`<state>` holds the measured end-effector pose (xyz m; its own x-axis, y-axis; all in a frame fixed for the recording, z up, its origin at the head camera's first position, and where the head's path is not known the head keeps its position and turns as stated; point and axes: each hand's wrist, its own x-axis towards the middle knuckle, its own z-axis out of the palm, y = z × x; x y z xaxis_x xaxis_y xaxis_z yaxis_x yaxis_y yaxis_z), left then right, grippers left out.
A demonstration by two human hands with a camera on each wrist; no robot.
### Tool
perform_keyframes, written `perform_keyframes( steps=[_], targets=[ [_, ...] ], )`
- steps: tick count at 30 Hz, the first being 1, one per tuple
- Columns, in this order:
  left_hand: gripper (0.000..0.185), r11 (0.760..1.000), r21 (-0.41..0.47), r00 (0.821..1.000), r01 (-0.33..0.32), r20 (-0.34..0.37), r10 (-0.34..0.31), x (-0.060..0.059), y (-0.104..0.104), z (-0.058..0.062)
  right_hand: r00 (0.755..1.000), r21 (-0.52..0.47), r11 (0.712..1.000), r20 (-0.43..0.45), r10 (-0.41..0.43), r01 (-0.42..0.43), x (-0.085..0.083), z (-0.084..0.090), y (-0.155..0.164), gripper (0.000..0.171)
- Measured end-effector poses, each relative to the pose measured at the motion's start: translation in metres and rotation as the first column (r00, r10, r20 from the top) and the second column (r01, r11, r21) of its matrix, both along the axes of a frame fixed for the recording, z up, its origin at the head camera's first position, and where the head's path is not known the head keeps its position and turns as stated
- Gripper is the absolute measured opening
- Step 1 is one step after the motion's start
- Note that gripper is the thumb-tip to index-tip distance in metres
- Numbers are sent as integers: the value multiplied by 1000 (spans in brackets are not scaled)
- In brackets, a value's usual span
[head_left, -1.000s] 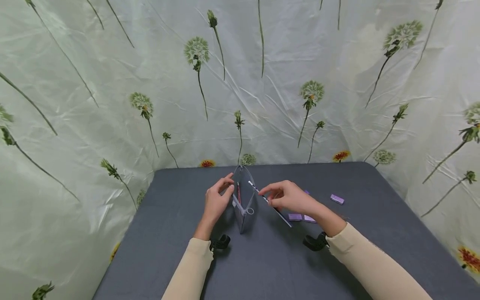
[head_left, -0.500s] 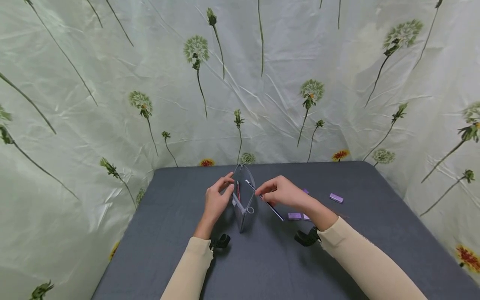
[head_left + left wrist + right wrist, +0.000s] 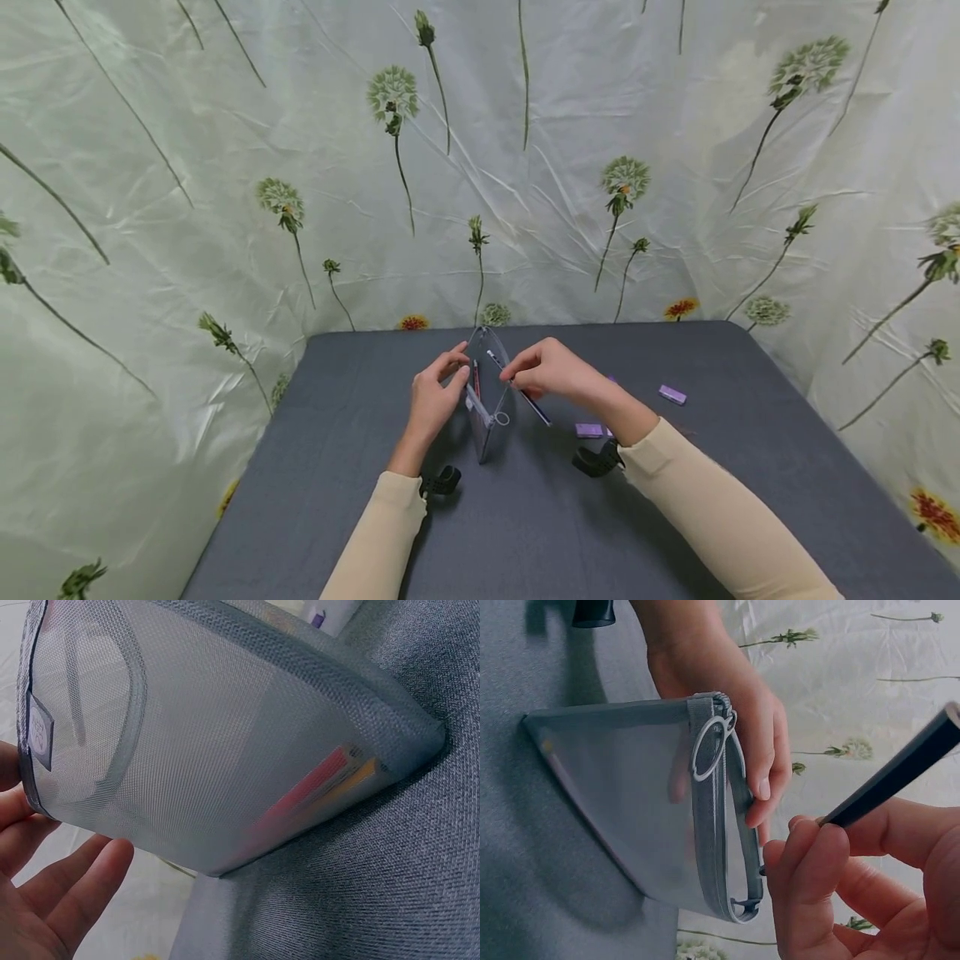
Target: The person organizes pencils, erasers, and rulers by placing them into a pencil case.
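Observation:
A grey mesh zip pouch [image 3: 482, 433] stands on edge with its mouth spread. My left hand [image 3: 437, 390] holds its left rim with thumb and fingers. Through the mesh in the left wrist view show a red pencil [image 3: 307, 784] and a yellow pencil [image 3: 349, 785] along the bottom. My right hand [image 3: 551, 371] pinches a dark pencil [image 3: 900, 772] between thumb and fingertips. It is tilted, its pale end by the pouch mouth and its dark end pointing down right. A ring zip pull [image 3: 709, 748] hangs at the pouch's near corner.
Purple-wrapped small blocks lie on the grey table [image 3: 337, 500]: one block [image 3: 672, 394] farther right, another block [image 3: 588, 430] beside the right wrist, others partly hidden by that arm. A flower-printed curtain [image 3: 525, 208] hangs behind the table.
My right hand has moved left and slightly farther away, bringing the dark pencil over to the pouch mouth. The left hand and the pouch have hardly moved.

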<state>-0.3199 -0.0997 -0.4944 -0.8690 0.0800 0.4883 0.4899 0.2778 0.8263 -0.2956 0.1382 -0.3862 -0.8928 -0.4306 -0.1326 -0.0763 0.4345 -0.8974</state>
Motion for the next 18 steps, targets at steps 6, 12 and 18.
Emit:
perform_keyframes(
  steps=[6, 12, 18],
  targets=[
    [11, 1000, -6, 1000, 6, 0, -6, 0, 0, 0, 1000, 1, 1000, 19, 3, -3, -2, 0, -7, 20],
    [12, 1000, -11, 1000, -5, -12, 5, -2, -1, -1, 999, 1, 1000, 30, -24, 24, -8, 0, -15, 20],
    [19, 1000, -11, 1000, 4, -25, -5, -1, 0, 2, 997, -15, 999, 62, -42, 44, -15, -2, -22, 20]
  ],
)
